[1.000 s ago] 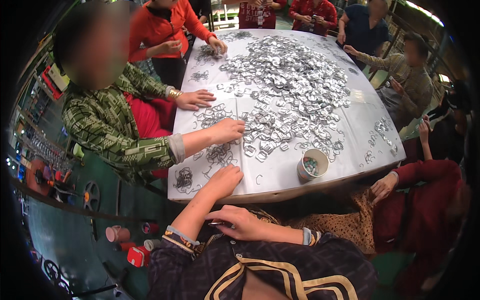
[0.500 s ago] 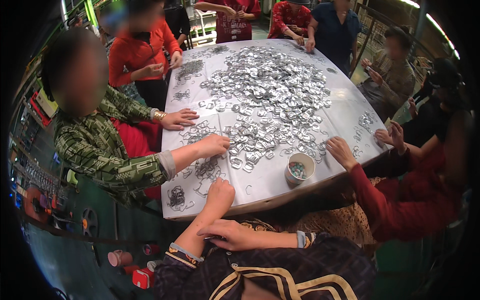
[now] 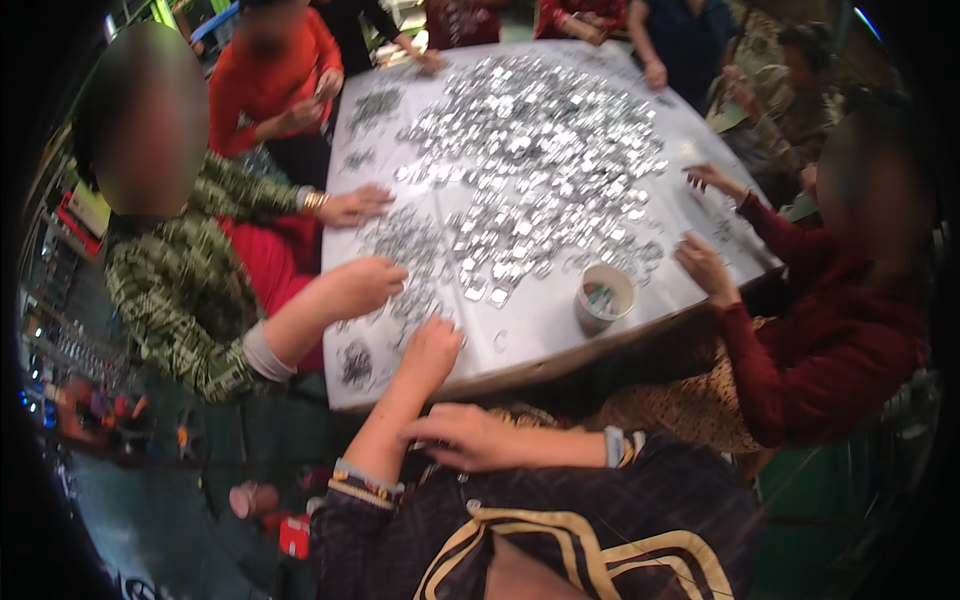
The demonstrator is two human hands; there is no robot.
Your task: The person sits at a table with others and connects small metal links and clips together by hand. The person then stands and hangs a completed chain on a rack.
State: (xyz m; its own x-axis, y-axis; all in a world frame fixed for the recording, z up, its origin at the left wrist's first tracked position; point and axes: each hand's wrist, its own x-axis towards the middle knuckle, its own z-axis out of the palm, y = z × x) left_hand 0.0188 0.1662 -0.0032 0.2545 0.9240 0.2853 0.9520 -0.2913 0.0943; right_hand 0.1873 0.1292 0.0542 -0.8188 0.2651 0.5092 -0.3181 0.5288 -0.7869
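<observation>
My left hand [image 3: 432, 355] reaches over the near left part of the table, beside a scatter of thin bent wire pieces [image 3: 410, 300]. Its fingers look bent together, and their tips are hidden behind the hand. Held back near my body, my right hand [image 3: 465, 437] lies just right of my left forearm with its fingers curled; blur hides what they hold, if anything. A dark clump of wire pieces [image 3: 356, 362] sits near the table corner, left of my left hand. Mid-table spreads a large heap of shiny, flat, frame-shaped metal pieces [image 3: 540, 150].
A white cup [image 3: 606, 298] with small coloured bits stands near the front edge of the white-covered table [image 3: 535, 345]. A person in a green patterned jacket [image 3: 185, 290] reaches in at left, one in dark red [image 3: 800, 345] at right. Others stand at the far sides.
The view has shifted, so the table sits higher in the picture. The left neighbour's nearer hand has drawn back from the heap. My hands stay about where they were.
</observation>
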